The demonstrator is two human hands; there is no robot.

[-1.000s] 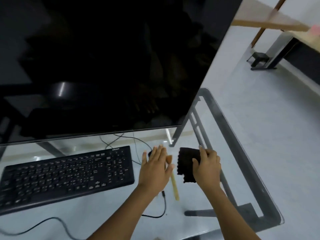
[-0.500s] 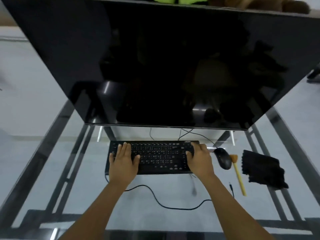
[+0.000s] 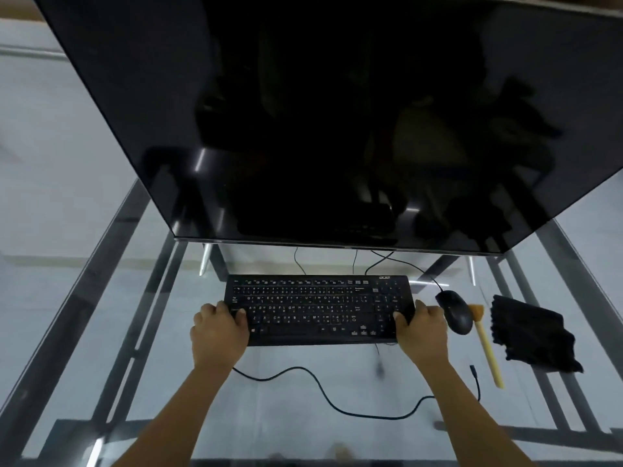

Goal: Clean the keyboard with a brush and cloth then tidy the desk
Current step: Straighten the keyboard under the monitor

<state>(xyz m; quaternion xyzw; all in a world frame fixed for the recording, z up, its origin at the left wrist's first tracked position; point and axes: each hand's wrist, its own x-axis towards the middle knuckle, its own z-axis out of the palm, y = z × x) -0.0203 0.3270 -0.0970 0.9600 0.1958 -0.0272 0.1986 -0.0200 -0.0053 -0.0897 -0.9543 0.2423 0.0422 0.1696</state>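
Observation:
A black keyboard [image 3: 317, 306] lies flat on the glass desk [image 3: 286, 399], just in front of the monitor. My left hand [image 3: 217, 332] grips its left end, fingers curled over the keys. My right hand [image 3: 421, 326] grips its right end the same way. To the right a yellow-handled brush [image 3: 487, 348] lies on the glass, bristles pointing away from me. A folded black cloth [image 3: 531, 333] lies beyond the brush, further right.
A black mouse [image 3: 455, 311] sits between the keyboard and the brush, close to my right hand. A large dark monitor [image 3: 337, 129] overhangs the desk's back. A black cable [image 3: 320, 389] loops across the glass near me. Metal frame bars show through the glass.
A second ago my right hand held the cloth beside the brush. Both hands then moved onto the keyboard, and now they have slid out to grip its two ends.

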